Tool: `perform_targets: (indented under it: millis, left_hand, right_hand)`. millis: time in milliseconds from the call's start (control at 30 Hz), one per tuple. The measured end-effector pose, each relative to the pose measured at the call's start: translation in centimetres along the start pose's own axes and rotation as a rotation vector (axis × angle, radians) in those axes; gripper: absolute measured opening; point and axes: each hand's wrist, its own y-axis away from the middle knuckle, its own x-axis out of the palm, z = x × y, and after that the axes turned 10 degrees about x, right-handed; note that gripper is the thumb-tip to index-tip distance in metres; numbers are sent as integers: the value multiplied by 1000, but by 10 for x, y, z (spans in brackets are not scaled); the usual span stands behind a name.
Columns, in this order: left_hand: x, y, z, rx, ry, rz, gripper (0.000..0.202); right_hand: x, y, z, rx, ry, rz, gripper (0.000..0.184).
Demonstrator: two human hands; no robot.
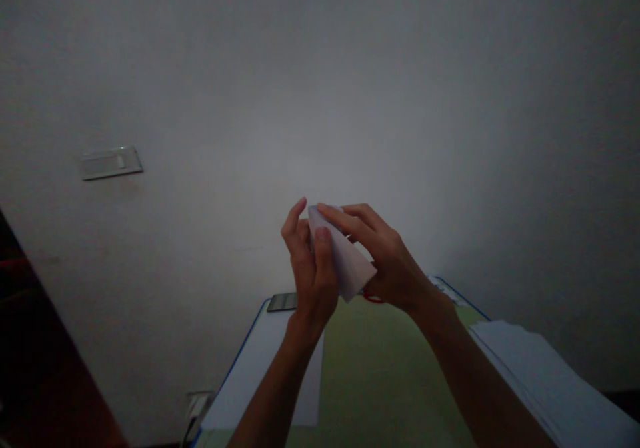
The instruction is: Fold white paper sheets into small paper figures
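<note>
A piece of folded white paper [347, 261], narrow at the top and wider at its lower end, is held up above the table between both hands. My left hand [315, 268] grips its left side, thumb pressed on the near face and the index finger raised. My right hand [383, 255] holds it from the right, with fingertips on its upper edge. The right thumb is mostly hidden behind the paper. Just below the paper, a bit of a red-handled object [373, 297] shows, partly covered by the right hand.
The table has a green top [380, 361] with a blue edge. A white sheet [255, 368] lies on its left, with a dark phone-like object [283, 302] behind. White papers [545, 375] are stacked at the right. A pale wall [320, 101] with a switch plate [111, 163] stands behind.
</note>
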Motion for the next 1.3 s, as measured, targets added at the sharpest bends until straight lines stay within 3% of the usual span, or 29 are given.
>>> perform_targets:
  millis: [167,633,1300]
  left_hand:
    - [-8,1,7,91,-207,55,39]
    - [-9,0,4,120,-253,100,41]
    - [-11,-2,-5,105,-301,139,40]
  right_hand:
    - [-2,1,0,34,9,26,78]
    - [-5,-3,2,14,-80,13,65]
    - [-10,-5,2,21,-52,64,69]
